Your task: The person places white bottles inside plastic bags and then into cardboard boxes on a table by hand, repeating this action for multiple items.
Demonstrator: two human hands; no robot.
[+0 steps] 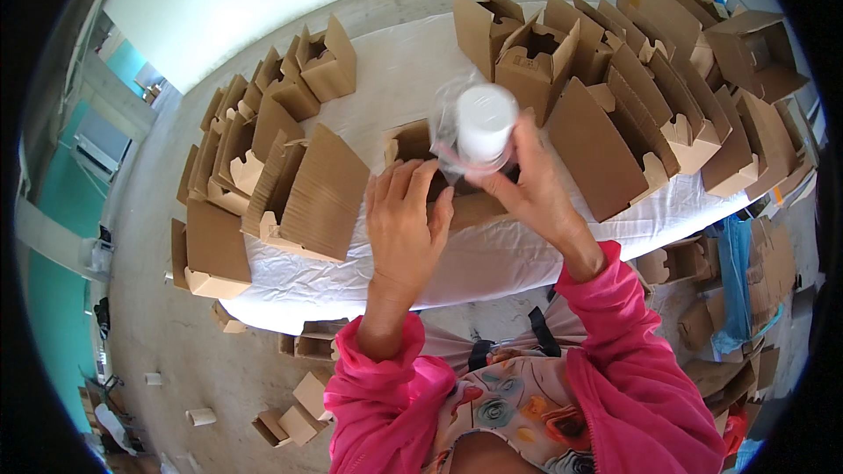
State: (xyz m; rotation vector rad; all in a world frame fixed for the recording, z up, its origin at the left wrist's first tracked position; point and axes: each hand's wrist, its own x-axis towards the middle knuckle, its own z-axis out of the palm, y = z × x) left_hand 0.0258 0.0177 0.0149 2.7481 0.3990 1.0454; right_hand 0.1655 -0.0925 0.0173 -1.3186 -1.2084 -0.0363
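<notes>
A white cylinder-shaped container [486, 121] in a clear plastic bag [446, 127] is in my right hand [537, 184], tilted with its round white end toward me. My fingers and thumb close on its right and lower side. Below it, on the white-covered table, an open cardboard box [483, 211] stands partly hidden behind the container and my hands. My left hand [406, 215] is on the left side of this box, fingers bent over its edge and thumb near its opening. How deep the box is and what lies inside cannot be made out.
Open brown cardboard boxes [606, 158] stand in rows on the right of the table, and more boxes [307, 189] on the left. White cloth [395, 61] covers the table. On the floor lie further boxes [299, 408] and a small white roll [201, 417]. Blue plastic [736, 276] hangs at the right.
</notes>
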